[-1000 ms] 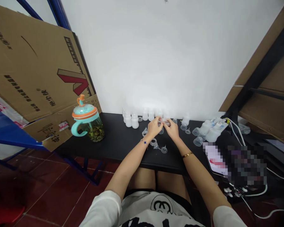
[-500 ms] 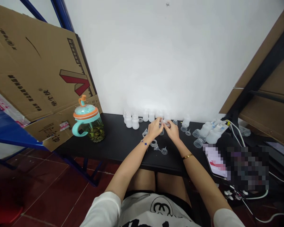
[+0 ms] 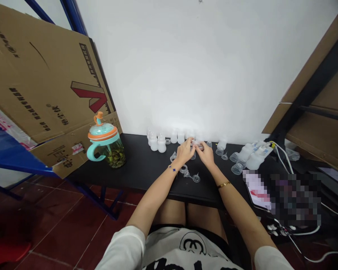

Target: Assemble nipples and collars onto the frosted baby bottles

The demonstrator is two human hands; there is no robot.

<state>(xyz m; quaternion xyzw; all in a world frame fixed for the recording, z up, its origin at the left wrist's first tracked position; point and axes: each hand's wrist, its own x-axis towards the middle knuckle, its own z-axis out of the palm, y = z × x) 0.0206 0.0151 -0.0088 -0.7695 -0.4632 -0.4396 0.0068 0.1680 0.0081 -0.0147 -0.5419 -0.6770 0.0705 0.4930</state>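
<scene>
My left hand [image 3: 185, 153] and my right hand [image 3: 205, 153] meet over the black table, fingers closed round a small clear plastic bottle part [image 3: 196, 143]. Fingers cover much of it, so its exact kind is hard to tell. Behind my hands stands a row of small white baby bottles [image 3: 174, 136], with more bottles [image 3: 162, 144] to the left. Loose on the table near my wrists lie a clear collar ring [image 3: 183, 169] and a clear bottle nipple [image 3: 196, 177]. Another nipple [image 3: 224, 156] lies right of my right hand.
A teal and orange lidded jug [image 3: 106, 146] stands on the left of the black table [image 3: 138, 168], beside a large cardboard box [image 3: 45, 86]. On the right are several bottles with clear domes [image 3: 236, 168], a phone [image 3: 257, 191] and white cables [image 3: 284, 157]. A white wall [image 3: 186, 75] rises behind.
The view has shifted very slightly. Both hands stay together on the small clear part, with only slight finger movement.
</scene>
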